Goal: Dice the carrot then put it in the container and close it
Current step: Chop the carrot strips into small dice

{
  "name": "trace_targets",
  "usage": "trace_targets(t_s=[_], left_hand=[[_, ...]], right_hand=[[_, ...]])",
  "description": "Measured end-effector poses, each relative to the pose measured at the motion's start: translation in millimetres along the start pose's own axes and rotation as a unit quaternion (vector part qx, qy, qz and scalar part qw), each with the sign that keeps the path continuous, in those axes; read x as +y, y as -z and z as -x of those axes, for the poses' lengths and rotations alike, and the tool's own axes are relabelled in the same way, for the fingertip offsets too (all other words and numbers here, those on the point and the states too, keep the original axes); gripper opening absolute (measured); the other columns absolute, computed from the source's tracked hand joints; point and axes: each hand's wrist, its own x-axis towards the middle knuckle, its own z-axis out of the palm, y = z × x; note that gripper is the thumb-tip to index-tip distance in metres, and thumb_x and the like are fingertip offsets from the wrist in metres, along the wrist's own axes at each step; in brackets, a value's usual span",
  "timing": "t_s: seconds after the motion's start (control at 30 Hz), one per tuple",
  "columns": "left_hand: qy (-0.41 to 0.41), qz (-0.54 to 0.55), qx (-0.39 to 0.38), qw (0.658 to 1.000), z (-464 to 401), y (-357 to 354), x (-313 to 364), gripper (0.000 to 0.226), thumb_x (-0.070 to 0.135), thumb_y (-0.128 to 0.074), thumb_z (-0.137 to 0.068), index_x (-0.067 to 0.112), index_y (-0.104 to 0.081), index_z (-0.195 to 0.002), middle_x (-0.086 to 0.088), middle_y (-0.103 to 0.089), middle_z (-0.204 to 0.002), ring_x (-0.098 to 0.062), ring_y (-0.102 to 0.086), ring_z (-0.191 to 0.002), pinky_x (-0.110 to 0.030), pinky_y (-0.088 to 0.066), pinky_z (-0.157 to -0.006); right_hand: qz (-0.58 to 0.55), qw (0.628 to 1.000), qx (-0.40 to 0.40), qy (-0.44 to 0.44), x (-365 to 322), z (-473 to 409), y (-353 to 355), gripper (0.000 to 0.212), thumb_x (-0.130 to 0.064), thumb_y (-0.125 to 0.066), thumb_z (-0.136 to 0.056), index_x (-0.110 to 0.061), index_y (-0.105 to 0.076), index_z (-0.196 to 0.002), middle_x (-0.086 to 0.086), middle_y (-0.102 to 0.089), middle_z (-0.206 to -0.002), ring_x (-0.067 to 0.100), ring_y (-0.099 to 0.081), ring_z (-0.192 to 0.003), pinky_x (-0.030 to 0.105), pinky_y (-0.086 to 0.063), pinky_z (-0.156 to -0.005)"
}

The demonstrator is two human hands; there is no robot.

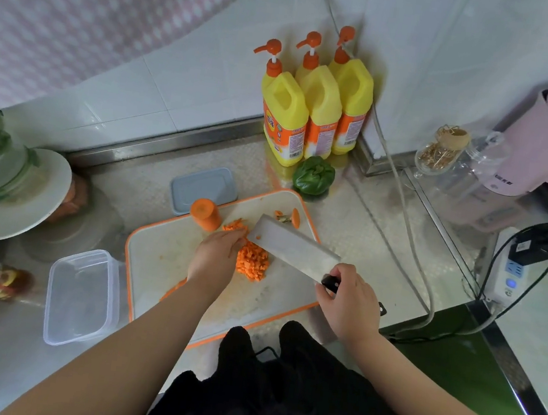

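Orange dice point(252, 260) lie heaped mid-board, the uncut carrot stub point(205, 213) standing beyond. The right hand point(349, 299) grips the cleaver point(290, 245) by its handle; the left hand point(216, 257) holds carrot strips point(235, 226) with curled fingertips right against the blade — a slip could nick them. The empty container point(82, 297) waits beside the cutting board point(163, 255) — scooped dice may spill between.

Your diced carrot point(252, 260) lies in an orange heap mid-board, with a smaller pile of cut strips point(235, 226) just behind it. An uncut stub point(206, 214) stands on end at the board's far edge. The clear container point(82, 297) sits open left of the board; its grey-blue lid point(203, 189) lies flat behind the stub.
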Motion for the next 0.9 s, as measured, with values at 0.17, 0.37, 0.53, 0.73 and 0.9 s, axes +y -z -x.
trace_targets(t_s=[0.17,0.37,0.53,0.73,0.9], left_hand=[[0.035,-0.016,-0.022,0.999,-6.2,8.5,7.6,0.041,0.029,-0.033,-0.106,0.040,-0.045,-0.144,-0.005,-0.062,-0.129,-0.031,-0.058,-0.112,-0.031,-0.044,-0.077],[0.045,-0.052,0.002,0.998,-12.5,19.1,12.5,0.018,0.036,-0.049,-0.098,0.027,-0.057,-0.111,0.001,-0.062,-0.085,-0.029,-0.059,-0.079,-0.034,-0.046,-0.062],[0.026,-0.055,-0.005,0.998,-15.5,16.9,-2.7,0.029,0.040,-0.060,-0.091,0.026,-0.052,-0.115,-0.004,-0.063,-0.098,-0.031,-0.059,-0.092,-0.041,-0.052,-0.074],[-0.110,-0.122,0.028,0.986,17.0,9.0,-37.0,0.038,0.027,-0.063,-0.091,0.024,-0.059,-0.129,0.001,-0.058,-0.128,-0.022,-0.039,-0.124,-0.048,-0.039,-0.102],[0.056,-0.074,0.053,0.994,51.6,13.1,-94.2,0.052,0.041,-0.070,-0.085,0.020,-0.058,-0.132,-0.001,-0.055,-0.131,-0.026,-0.041,-0.126,-0.043,-0.037,-0.101]], right_hand=[[-0.019,1.000,-0.017,0.000,-8.6,-1.8,1.5,0.032,-0.027,-0.075,-0.078,-0.012,-0.053,-0.095,-0.003,-0.066,-0.077,0.017,-0.065,-0.066,0.033,-0.053,-0.059],[-0.043,0.998,-0.043,-0.012,-22.2,-2.3,5.2,0.031,-0.031,-0.072,-0.083,-0.014,-0.052,-0.100,-0.006,-0.068,-0.086,0.015,-0.067,-0.076,0.023,-0.045,-0.059],[-0.075,0.995,-0.057,-0.028,-36.9,-3.7,4.9,0.034,-0.033,-0.068,-0.086,-0.014,-0.051,-0.108,-0.004,-0.069,-0.093,0.017,-0.068,-0.083,0.023,-0.045,-0.062],[-0.093,0.992,-0.082,-0.013,-53.4,-6.8,2.1,0.033,-0.036,-0.066,-0.087,-0.016,-0.051,-0.108,-0.006,-0.069,-0.095,0.017,-0.068,-0.085,0.027,-0.049,-0.066],[-0.074,0.977,-0.197,0.012,-75.9,-13.8,-2.1,0.037,-0.048,-0.058,-0.090,-0.021,-0.049,-0.114,-0.008,-0.064,-0.083,0.016,-0.063,-0.075,0.027,-0.042,-0.062]])
